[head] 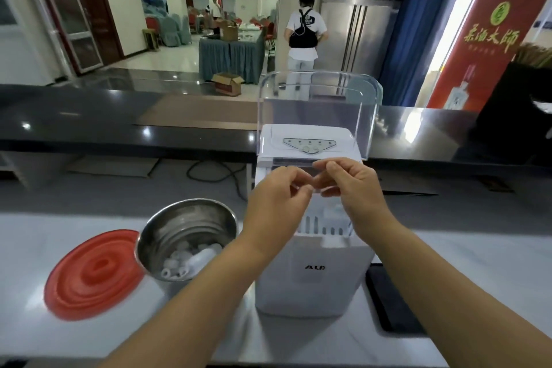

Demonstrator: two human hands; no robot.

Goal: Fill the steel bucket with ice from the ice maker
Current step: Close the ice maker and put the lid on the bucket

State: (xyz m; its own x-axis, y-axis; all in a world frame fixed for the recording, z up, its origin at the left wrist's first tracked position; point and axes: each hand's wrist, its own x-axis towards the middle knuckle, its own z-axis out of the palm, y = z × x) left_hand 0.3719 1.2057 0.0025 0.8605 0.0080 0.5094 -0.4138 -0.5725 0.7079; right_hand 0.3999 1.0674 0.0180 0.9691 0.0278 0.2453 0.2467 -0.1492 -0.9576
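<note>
Head view — left hand [276, 193] and right hand [354, 185] curl together over the ice maker [313, 275], what they hold unclear; a loose pinch could spill short of the steel bucket [182, 218]

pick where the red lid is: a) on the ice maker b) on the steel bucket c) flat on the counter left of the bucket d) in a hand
c: the red lid lies flat on the counter, left of the steel bucket, whose open mouth shows ice.
</note>
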